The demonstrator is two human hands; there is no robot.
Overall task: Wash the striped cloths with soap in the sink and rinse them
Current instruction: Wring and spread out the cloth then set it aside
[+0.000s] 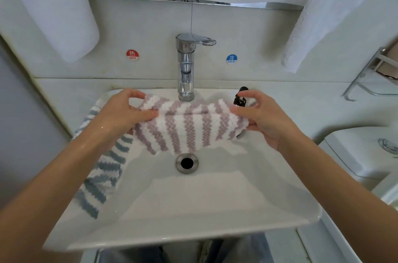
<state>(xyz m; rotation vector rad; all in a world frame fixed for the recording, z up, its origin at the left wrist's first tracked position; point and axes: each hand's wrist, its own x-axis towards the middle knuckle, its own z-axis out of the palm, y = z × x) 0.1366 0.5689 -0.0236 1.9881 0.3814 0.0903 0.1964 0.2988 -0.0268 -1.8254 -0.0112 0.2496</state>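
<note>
A pink-and-white striped cloth (185, 127) is stretched between my hands over the white sink (193, 204), just below the chrome tap (185, 66). My left hand (122, 112) pinches its left edge between thumb and fingers. My right hand (262, 116) grips its right edge. No water runs from the spout. A blue-grey striped cloth (103, 174) lies draped over the sink's left rim, partly under my left forearm. A dark soap pump (240, 95) stands behind my right hand, its body hidden.
The open drain (186, 163) sits under the pink cloth. Hot (132, 55) and cold (231, 59) stickers flank the tap. White towels (53, 10) hang left and right above. A metal shelf (374, 73) is at far right, a toilet tank (364, 150) below it.
</note>
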